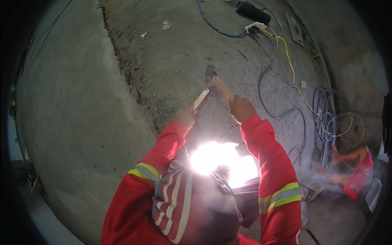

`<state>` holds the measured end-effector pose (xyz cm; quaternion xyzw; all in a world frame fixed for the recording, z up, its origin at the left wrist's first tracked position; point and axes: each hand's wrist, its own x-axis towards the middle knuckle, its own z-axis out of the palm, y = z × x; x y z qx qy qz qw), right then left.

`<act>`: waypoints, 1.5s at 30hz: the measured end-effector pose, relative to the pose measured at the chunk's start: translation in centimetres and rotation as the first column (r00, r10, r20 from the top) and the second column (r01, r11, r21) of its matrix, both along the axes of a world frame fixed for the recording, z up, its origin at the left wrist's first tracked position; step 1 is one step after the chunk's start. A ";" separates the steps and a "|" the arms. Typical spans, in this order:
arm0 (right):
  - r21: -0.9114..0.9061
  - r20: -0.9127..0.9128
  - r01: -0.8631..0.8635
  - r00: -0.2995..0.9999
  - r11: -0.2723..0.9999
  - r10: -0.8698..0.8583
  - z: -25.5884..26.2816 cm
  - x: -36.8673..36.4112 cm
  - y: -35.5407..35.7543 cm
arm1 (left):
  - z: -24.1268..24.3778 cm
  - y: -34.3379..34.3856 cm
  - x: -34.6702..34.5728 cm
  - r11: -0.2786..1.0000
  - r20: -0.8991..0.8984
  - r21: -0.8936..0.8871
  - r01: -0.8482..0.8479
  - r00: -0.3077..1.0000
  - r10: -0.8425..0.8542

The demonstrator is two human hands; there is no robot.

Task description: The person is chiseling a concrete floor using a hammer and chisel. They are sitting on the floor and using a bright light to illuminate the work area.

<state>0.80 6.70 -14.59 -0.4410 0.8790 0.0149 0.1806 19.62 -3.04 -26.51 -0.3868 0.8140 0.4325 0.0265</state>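
My left hand [185, 117] is closed around a short, pale stick-like piece [201, 98] that slants up to the right; its exact kind is unclear. My right hand [242, 108] grips the wooden handle of a hammer [223, 88]. The dark hammer head [210, 73] lies just above the tip of the pale piece, over the rough ground, and looks slightly blurred. Both forearms wear red sleeves with reflective bands. Below my hands, sunlit-bright glare [223, 162] washes out the area between the arms.
A power strip [255, 27] with blue and yellow cables lies at the top right beside a black cylindrical object [252, 13]. Coiled cables [326, 122] rest by the right wall. Another person in red [358, 176] is at the lower right. A raised concrete edge [113, 46] runs along the left.
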 end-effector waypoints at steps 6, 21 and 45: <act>-0.157 0.235 0.189 0.960 0.969 -0.149 9.3 1.8 -4.5 | -1.4 -0.4 1.6 0.984 -0.079 -0.009 -0.180 0.981 0.179; -0.055 0.102 -0.076 0.991 0.996 0.081 2.6 4.5 -2.1 | -1.3 1.1 2.6 0.994 -0.033 -0.088 -0.067 0.997 0.065; -0.552 0.378 0.236 0.926 0.800 -0.012 9.5 5.8 -3.0 | -1.2 0.4 2.9 0.969 -0.218 -0.045 -0.243 0.949 0.227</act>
